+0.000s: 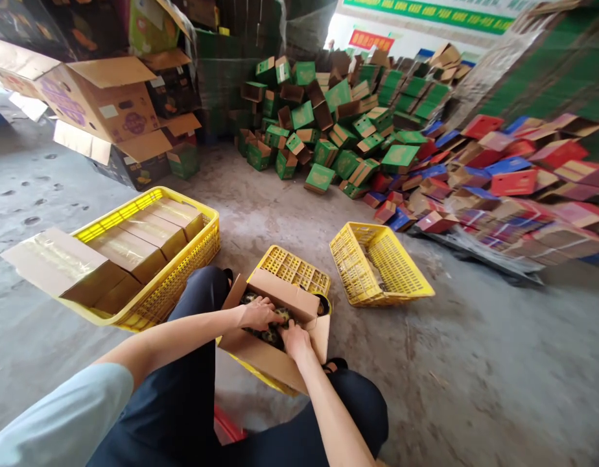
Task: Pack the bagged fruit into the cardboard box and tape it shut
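Observation:
An open brown cardboard box (260, 355) sits between my knees on a yellow crate, flaps folded out. Inside lie several dark roundish things (270, 336) mottled with yellow-green; their kind is not clear. My left hand (261, 314) reaches in from the left, its fingers bent over one mottled round thing (282, 315). From the near right, my right hand (294, 338) has its fingers closed against that same thing. Much of the contents is hidden under both hands.
To the left stands a yellow crate (166, 305) with several closed cardboard boxes (129, 250). A tilted yellow basket (401, 272) is at right. Behind lie heaps of green boxes (321, 175) and red and blue boxes (513, 181). Large cartons (105, 104) are stacked at far left.

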Action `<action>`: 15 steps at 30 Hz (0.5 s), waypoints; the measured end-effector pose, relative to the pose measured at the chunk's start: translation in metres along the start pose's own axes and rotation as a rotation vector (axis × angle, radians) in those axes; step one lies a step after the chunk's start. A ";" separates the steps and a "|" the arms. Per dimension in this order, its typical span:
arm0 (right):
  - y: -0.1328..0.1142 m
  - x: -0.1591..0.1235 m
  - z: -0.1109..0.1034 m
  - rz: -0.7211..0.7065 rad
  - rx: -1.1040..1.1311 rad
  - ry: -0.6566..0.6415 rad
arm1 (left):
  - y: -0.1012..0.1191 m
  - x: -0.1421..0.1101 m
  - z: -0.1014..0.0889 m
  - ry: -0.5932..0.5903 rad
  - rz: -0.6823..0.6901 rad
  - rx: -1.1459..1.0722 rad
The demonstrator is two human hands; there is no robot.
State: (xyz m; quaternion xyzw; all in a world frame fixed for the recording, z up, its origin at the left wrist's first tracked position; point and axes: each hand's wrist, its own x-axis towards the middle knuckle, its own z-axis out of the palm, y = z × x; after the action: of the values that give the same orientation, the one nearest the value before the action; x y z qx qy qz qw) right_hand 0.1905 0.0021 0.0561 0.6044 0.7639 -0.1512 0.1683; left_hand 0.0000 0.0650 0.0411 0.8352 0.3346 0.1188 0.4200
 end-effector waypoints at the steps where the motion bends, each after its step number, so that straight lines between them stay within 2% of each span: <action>1: -0.001 0.000 0.000 0.002 -0.002 0.014 | -0.004 0.000 0.001 -0.006 -0.003 0.005; 6: 0.006 -0.006 0.000 -0.029 0.030 0.059 | -0.016 0.006 0.010 0.070 -0.029 -0.016; 11: 0.020 -0.019 -0.002 -0.035 0.098 0.127 | -0.023 0.017 0.005 0.107 -0.018 -0.024; 13: 0.029 -0.025 -0.003 -0.016 0.187 0.214 | -0.022 0.020 0.001 0.119 -0.005 -0.056; 15: 0.040 -0.032 -0.004 0.013 0.342 0.375 | -0.020 0.022 -0.003 0.122 -0.014 -0.077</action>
State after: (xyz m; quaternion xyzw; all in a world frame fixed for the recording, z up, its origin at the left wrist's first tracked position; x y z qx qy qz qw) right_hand 0.2360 -0.0154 0.0728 0.6463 0.7412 -0.1625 -0.0800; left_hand 0.0054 0.0897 0.0258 0.8071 0.3607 0.1792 0.4317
